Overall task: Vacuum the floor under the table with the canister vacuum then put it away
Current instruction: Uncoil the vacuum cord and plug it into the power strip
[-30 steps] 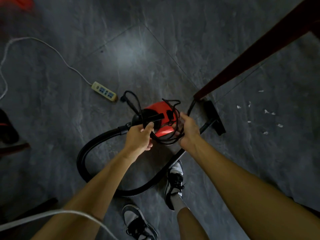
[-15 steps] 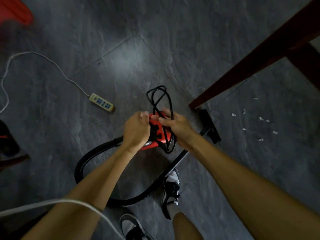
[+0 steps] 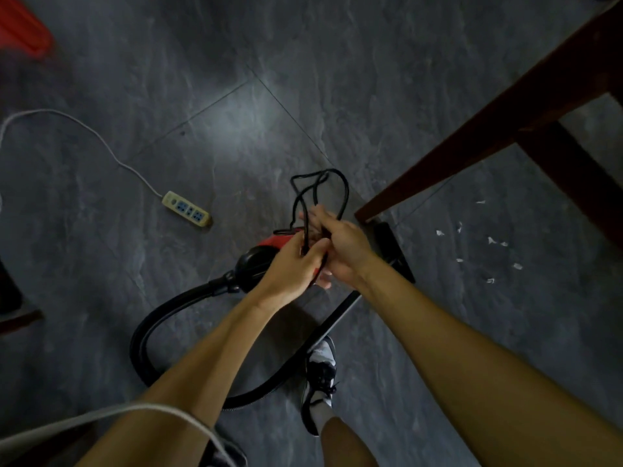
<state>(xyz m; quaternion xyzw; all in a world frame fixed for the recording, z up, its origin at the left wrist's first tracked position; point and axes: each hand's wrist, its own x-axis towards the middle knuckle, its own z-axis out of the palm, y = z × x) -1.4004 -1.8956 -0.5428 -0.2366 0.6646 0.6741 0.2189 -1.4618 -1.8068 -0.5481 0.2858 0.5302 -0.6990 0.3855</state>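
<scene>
While you work, read these off from the hands outward.

Left hand: your left hand (image 3: 290, 267) is closed on the lower strands of the black power cord (image 3: 317, 193), palm turned toward the other hand.
Right hand: your right hand (image 3: 340, 247) is clamped on the same bundle just above, so both hands are touching, together over the vacuum.
Cord: its loops stand up beyond your fingers, long axis pointing away from you; no plug shows among them.
Canister vacuum: the red and black canister vacuum (image 3: 259, 261) sits on the floor directly below your hands, mostly hidden by them.
Hose and wand: the black hose (image 3: 151, 328) curls off to your left and back toward your shoe (image 3: 320, 375); the wand runs right to the floor nozzle (image 3: 391, 244) beside the table leg (image 3: 438, 170).
Key relation: the power strip (image 3: 187, 214) lies ahead and to your left, well apart from the cord, so the left hand is nearer to it.
Debris: white scraps (image 3: 492, 241) lie under the table, so I judge vacuuming not yet done.
</scene>
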